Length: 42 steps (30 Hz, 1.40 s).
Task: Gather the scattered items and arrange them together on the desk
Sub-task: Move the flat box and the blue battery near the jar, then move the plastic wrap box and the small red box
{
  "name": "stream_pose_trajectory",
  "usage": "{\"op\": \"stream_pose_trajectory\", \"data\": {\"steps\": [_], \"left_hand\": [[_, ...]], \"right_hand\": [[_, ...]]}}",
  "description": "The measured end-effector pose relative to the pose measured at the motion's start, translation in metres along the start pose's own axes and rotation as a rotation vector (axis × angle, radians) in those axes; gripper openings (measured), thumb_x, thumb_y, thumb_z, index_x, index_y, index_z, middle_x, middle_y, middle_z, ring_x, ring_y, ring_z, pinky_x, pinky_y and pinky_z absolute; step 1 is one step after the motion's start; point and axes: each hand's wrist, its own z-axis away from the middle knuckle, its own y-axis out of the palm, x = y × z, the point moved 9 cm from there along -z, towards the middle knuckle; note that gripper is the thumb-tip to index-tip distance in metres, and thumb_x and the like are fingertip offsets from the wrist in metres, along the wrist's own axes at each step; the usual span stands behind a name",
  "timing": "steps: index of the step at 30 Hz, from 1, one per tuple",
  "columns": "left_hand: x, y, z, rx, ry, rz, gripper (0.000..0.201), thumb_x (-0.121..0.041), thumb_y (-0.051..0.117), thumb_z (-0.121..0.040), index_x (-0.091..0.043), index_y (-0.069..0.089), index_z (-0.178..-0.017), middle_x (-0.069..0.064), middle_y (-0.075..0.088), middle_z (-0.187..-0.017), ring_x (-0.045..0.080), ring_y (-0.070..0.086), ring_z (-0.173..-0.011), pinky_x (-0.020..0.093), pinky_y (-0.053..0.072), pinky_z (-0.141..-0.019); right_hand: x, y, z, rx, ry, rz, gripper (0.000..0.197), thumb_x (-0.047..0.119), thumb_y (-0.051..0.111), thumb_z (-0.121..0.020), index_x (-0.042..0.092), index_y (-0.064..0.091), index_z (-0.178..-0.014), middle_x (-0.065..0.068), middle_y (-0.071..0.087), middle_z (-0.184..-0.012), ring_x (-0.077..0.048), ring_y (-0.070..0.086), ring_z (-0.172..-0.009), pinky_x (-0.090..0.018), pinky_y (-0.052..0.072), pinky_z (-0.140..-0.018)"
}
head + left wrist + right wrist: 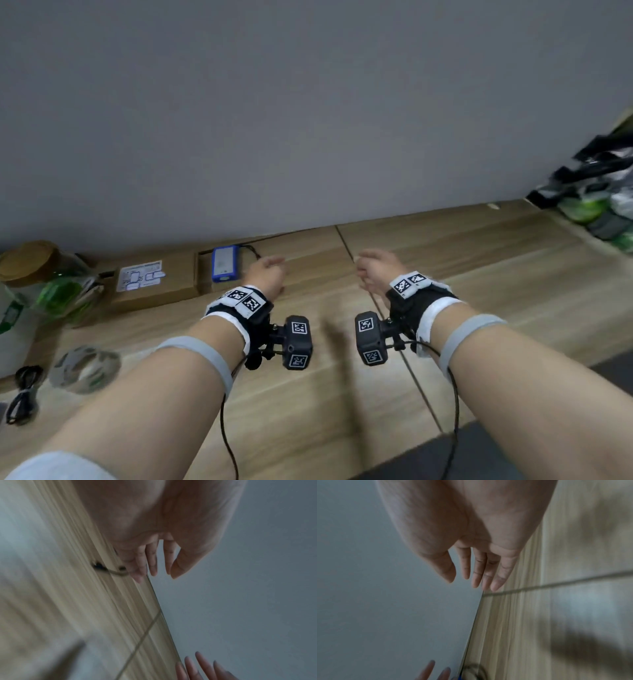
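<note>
Both hands hover over the wooden desk (462,260) near the grey wall, palms facing each other, and hold nothing. My left hand (269,270) has relaxed straight fingers (152,561) and sits just right of a blue device (224,263) with a black cable. My right hand (375,270) is likewise open, its fingers (479,569) straight in the right wrist view. At the left lie a cardboard box (150,282) with a white label, a jar (41,274) with a brown lid, a clear tape roll (85,368) and a coiled black cable (24,394).
A pile of black and green packets (596,195) sits at the far right against the wall. A seam (352,260) runs across the desk between the hands. The desk's front edge (479,442) shows at the lower right.
</note>
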Motion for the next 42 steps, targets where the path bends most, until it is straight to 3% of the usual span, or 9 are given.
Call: {"op": "stream_pose_trajectory", "data": {"steps": [3, 6, 11, 16, 19, 23, 29, 34, 42], "left_hand": [[-0.025, 0.118, 0.049, 0.165, 0.071, -0.02, 0.024, -0.008, 0.06, -0.092, -0.017, 0.067, -0.113, 0.006, 0.064, -0.105, 0.018, 0.06, -0.086, 0.045, 0.057, -0.091], [-0.05, 0.238, 0.101, 0.337, 0.143, -0.011, 0.015, -0.009, 0.063, -0.09, -0.02, 0.069, -0.098, 0.007, 0.066, -0.105, 0.021, 0.064, -0.095, 0.042, 0.057, -0.088], [-0.08, 0.409, 0.202, 0.594, 0.173, 0.009, 0.013, 0.0, 0.062, -0.09, -0.012, 0.067, -0.092, 0.012, 0.065, -0.103, 0.024, 0.061, -0.095, 0.035, 0.055, -0.075], [-0.091, 0.52, 0.271, 0.732, 0.208, -0.063, 0.012, 0.0, 0.056, -0.094, -0.007, 0.064, -0.101, 0.013, 0.066, -0.102, 0.026, 0.063, -0.095, 0.038, 0.055, -0.08], [-0.091, 0.58, 0.294, 0.775, 0.21, -0.11, 0.013, -0.001, 0.053, -0.096, -0.009, 0.062, -0.098, 0.009, 0.066, -0.096, 0.023, 0.063, -0.087, 0.034, 0.053, -0.073], [-0.083, 0.664, 0.303, 0.805, 0.185, -0.173, 0.017, -0.001, 0.051, -0.096, -0.013, 0.061, -0.09, 0.005, 0.066, -0.086, 0.016, 0.062, -0.073, 0.03, 0.05, -0.067], [-0.065, 0.809, 0.293, 0.868, 0.11, -0.216, 0.015, -0.002, 0.05, -0.097, -0.014, 0.06, -0.096, 0.002, 0.063, -0.083, 0.013, 0.059, -0.069, 0.028, 0.045, -0.065], [-0.071, 0.929, 0.264, 0.884, 0.028, -0.202, 0.017, -0.002, 0.047, -0.097, -0.015, 0.058, -0.098, 0.001, 0.061, -0.08, 0.014, 0.059, -0.069, 0.026, 0.044, -0.064], [-0.119, 1.042, 0.197, 0.799, 0.062, -0.22, 0.02, -0.002, 0.049, -0.095, -0.015, 0.061, -0.085, 0.003, 0.063, -0.08, 0.015, 0.06, -0.067, 0.027, 0.046, -0.061]], "right_hand": [[-0.011, -0.124, 0.03, -0.118, -0.057, -0.055, 0.031, 0.013, 0.062, -0.091, 0.011, 0.058, -0.122, -0.01, 0.064, -0.109, -0.022, 0.062, -0.096, -0.042, 0.055, -0.091], [-0.027, -0.246, 0.064, -0.232, -0.073, -0.088, 0.027, 0.015, 0.062, -0.09, 0.014, 0.059, -0.117, -0.01, 0.066, -0.11, -0.024, 0.064, -0.102, -0.044, 0.054, -0.092], [-0.062, -0.423, 0.129, -0.43, -0.091, -0.179, 0.019, 0.014, 0.059, -0.091, 0.015, 0.059, -0.111, -0.009, 0.064, -0.102, -0.02, 0.061, -0.093, -0.039, 0.054, -0.088], [-0.104, -0.537, 0.179, -0.571, -0.071, -0.28, 0.021, 0.012, 0.054, -0.093, 0.012, 0.057, -0.114, -0.004, 0.061, -0.088, -0.021, 0.058, -0.092, -0.043, 0.049, -0.094], [-0.132, -0.587, 0.194, -0.627, -0.045, -0.308, 0.023, 0.01, 0.053, -0.094, 0.011, 0.057, -0.116, -0.007, 0.061, -0.096, -0.019, 0.057, -0.087, -0.037, 0.051, -0.084], [-0.173, -0.653, 0.193, -0.704, -0.004, -0.306, 0.022, 0.014, 0.057, -0.092, 0.013, 0.06, -0.113, -0.004, 0.066, -0.096, -0.016, 0.06, -0.087, -0.033, 0.053, -0.079], [-0.212, -0.762, 0.146, -0.728, 0.069, -0.257, 0.021, 0.014, 0.06, -0.09, 0.013, 0.06, -0.111, -0.003, 0.066, -0.093, -0.017, 0.062, -0.085, -0.028, 0.051, -0.067], [-0.212, -0.871, 0.088, -0.701, 0.145, -0.204, 0.016, 0.012, 0.062, -0.089, 0.016, 0.061, -0.105, -0.005, 0.066, -0.093, -0.018, 0.063, -0.087, -0.029, 0.051, -0.066], [-0.188, -0.995, 0.007, -0.719, 0.187, -0.107, 0.015, 0.012, 0.062, -0.088, 0.017, 0.064, -0.102, -0.006, 0.067, -0.094, -0.018, 0.065, -0.081, -0.027, 0.051, -0.065]]}}
